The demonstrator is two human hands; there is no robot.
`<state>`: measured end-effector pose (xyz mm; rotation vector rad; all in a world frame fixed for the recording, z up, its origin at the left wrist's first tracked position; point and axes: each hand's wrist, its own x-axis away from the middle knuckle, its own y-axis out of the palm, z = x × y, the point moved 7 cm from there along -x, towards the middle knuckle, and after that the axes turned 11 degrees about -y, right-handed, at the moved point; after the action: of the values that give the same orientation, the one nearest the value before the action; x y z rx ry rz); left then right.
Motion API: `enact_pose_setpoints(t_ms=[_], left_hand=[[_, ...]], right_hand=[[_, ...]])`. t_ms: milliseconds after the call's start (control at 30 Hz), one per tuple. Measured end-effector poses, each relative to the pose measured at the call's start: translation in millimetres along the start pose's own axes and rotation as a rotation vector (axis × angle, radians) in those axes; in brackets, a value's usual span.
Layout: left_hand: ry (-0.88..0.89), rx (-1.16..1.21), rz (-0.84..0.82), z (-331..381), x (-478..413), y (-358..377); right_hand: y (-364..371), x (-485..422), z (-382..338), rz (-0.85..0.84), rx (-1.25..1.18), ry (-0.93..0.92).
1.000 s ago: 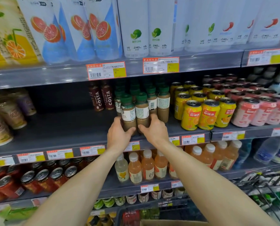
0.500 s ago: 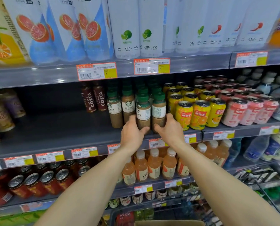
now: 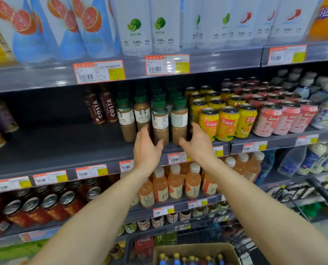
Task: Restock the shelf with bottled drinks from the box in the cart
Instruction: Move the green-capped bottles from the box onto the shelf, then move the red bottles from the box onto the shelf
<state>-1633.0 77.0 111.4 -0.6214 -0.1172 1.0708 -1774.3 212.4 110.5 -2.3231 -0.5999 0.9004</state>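
Note:
Green-capped latte bottles stand in rows on the grey middle shelf (image 3: 63, 150). The two front ones are a bottle (image 3: 160, 123) on the left and a bottle (image 3: 179, 121) on the right. My left hand (image 3: 147, 150) hovers just in front of the left one, fingers spread, holding nothing. My right hand (image 3: 197, 144) is beside the right one, fingers apart, also empty. Low in the view, a cardboard box (image 3: 195, 247) sits in the cart (image 3: 207, 230) and holds several bottles with blue and yellow caps (image 3: 189, 260).
Two brown Costa bottles (image 3: 102, 108) stand left of the lattes, with bare shelf further left. Yellow cans (image 3: 226, 121) and pink cans (image 3: 283, 119) crowd the right. Orange juice bottles (image 3: 175, 182) fill the shelf below. Tall bottles line the top shelf.
Both hands have let go of the two front latte bottles and pulled back slightly, fingers spreading. The bottles now stand on the shelf. The view shifted left, so the bottles appear further right.

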Motion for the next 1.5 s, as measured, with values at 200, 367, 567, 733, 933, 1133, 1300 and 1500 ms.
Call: enact_pose_setpoints(t_ms=[200,367,567,733,933,1133,1300,1500], left_hand=[[0.188,0.019,0.028,-12,59,0],[0.135,-0.068,-0.096,-78,121,32],[-0.155,-0.292,-0.402,-196,210,92],[-0.37,-0.478,-0.69,-276,296,140],[-0.426,-0.697,-0.863,-329,364,165],[-0.541,-0.839,-0.802,-379,363,158],[-0.505,-0.743,-0.792,-377,361,195],[-0.597,-0.547,-0.855,-351,384,272]], right_hand=[[-10,47,-7,-0.028,0.051,-0.172],[18,113,26,-0.194,0.059,-0.153],[72,220,122,-0.518,0.12,0.157],[106,330,201,-0.768,0.195,0.468],[133,438,257,-1.009,0.24,0.638],[156,469,280,-1.02,0.251,0.749],[172,478,299,-0.917,0.223,0.858],[149,504,334,-0.778,0.34,1.084]])
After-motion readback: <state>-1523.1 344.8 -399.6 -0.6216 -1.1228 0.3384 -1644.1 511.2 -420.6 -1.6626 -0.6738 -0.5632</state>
